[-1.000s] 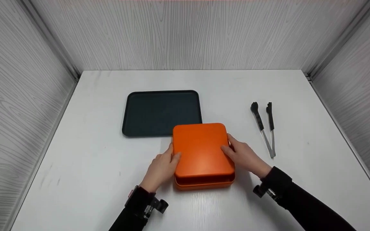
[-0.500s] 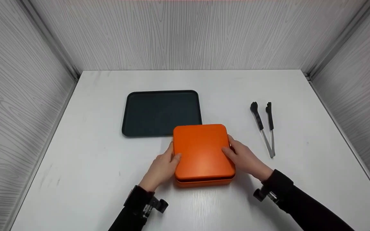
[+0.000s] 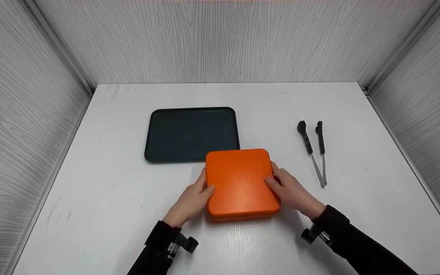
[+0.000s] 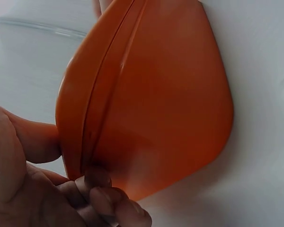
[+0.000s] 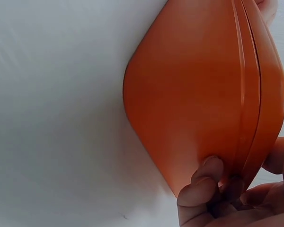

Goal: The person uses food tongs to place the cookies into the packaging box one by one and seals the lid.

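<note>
An orange box sits on the white table, and its orange lid lies over it. Along the near side the lid's edge meets the box, with a thin seam between them in both wrist views. My left hand grips the lid's left side, thumb on its top edge and curled fingers by the seam. On the opposite side my right hand holds the lid in the same way, its fingertips against the box wall. What is inside the box is hidden.
A dark green tray lies behind the box, its near right corner partly covered from view by the lid. Tongs with black tips lie spread to the right. Grey wood-grain panels stand around the table.
The lid's near edge has come down, and the dark gap above the box has closed to a thin seam. Both hands moved slightly with it, keeping their hold. Tray and tongs stay put.
</note>
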Demonstrator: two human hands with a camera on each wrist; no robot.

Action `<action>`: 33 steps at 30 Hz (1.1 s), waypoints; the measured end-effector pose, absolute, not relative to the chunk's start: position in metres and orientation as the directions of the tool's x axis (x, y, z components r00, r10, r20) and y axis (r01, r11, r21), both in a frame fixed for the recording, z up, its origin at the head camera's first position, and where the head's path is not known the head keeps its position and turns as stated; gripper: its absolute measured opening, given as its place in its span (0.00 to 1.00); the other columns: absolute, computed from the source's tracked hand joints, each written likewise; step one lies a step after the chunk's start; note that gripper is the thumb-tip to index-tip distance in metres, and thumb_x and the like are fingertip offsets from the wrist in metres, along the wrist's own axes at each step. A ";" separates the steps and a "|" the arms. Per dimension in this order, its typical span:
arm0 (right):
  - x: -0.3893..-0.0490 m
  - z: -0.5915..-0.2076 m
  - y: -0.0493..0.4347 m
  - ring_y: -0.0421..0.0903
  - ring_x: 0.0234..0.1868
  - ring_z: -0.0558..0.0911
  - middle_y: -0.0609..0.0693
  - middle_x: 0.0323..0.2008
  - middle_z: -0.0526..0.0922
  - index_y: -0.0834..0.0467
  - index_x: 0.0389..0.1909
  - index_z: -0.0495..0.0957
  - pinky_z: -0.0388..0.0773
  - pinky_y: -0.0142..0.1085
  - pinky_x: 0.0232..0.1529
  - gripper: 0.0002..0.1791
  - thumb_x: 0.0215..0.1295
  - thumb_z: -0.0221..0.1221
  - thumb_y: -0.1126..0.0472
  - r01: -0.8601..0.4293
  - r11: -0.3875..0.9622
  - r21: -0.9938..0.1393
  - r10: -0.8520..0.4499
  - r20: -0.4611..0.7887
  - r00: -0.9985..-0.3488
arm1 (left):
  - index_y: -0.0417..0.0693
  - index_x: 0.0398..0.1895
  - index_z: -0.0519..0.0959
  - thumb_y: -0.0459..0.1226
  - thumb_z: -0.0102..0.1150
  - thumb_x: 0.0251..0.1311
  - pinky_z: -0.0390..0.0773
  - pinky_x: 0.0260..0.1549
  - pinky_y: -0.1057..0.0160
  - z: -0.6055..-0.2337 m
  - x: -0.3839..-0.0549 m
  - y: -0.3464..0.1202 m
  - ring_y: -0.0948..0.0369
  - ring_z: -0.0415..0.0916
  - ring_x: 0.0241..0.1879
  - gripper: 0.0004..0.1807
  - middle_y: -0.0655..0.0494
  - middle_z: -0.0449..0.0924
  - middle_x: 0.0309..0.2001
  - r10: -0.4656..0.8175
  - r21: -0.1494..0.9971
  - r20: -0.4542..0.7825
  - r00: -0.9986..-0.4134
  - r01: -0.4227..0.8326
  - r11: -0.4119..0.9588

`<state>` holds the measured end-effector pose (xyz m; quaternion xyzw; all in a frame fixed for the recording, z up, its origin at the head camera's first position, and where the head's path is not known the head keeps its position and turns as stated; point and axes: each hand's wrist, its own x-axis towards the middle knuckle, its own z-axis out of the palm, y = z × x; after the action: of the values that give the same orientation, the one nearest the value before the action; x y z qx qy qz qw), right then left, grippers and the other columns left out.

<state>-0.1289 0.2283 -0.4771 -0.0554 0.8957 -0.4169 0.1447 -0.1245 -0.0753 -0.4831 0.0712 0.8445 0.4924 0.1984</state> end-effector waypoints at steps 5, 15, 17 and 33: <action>-0.127 -0.478 0.231 0.56 0.68 0.67 0.65 0.73 0.63 0.61 0.82 0.42 0.60 0.51 0.69 0.42 0.80 0.50 0.49 0.033 0.604 -0.796 -0.243 -0.223 -0.944 | 0.45 0.84 0.41 0.43 0.44 0.77 0.53 0.74 0.46 -0.486 -0.125 -0.074 0.52 0.51 0.78 0.39 0.46 0.50 0.81 0.309 0.868 -0.257 -0.916 -0.078 0.490; -0.126 -0.480 0.231 0.54 0.59 0.69 0.62 0.63 0.71 0.59 0.82 0.44 0.61 0.48 0.62 0.37 0.82 0.46 0.52 0.037 0.586 -0.810 -0.245 -0.220 -0.944 | 0.44 0.83 0.45 0.43 0.42 0.78 0.60 0.70 0.45 -0.487 -0.126 -0.071 0.49 0.57 0.75 0.36 0.41 0.56 0.78 0.278 0.858 -0.222 -0.934 -0.052 0.511; -0.127 -0.480 0.231 0.53 0.57 0.69 0.61 0.60 0.72 0.59 0.82 0.45 0.61 0.47 0.60 0.36 0.82 0.46 0.53 0.040 0.587 -0.809 -0.235 -0.217 -0.947 | 0.43 0.83 0.46 0.43 0.42 0.78 0.60 0.70 0.45 -0.487 -0.126 -0.071 0.49 0.58 0.75 0.36 0.41 0.56 0.78 0.273 0.859 -0.221 -0.936 -0.054 0.510; -0.133 -0.472 0.239 0.54 0.47 0.76 0.61 0.48 0.75 0.65 0.80 0.51 0.73 0.43 0.49 0.36 0.81 0.48 0.50 -0.106 0.687 -0.718 -0.199 -0.047 -0.979 | 0.43 0.81 0.55 0.49 0.47 0.75 0.69 0.33 0.57 -0.480 -0.129 -0.072 0.58 0.70 0.32 0.37 0.44 0.81 0.43 0.151 0.765 -0.128 -0.980 0.000 0.644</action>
<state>-0.1328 0.2387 -0.4717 -0.0831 0.9166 -0.3865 0.0606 -0.1289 -0.0721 -0.4796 0.0419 0.9022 0.4197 0.0902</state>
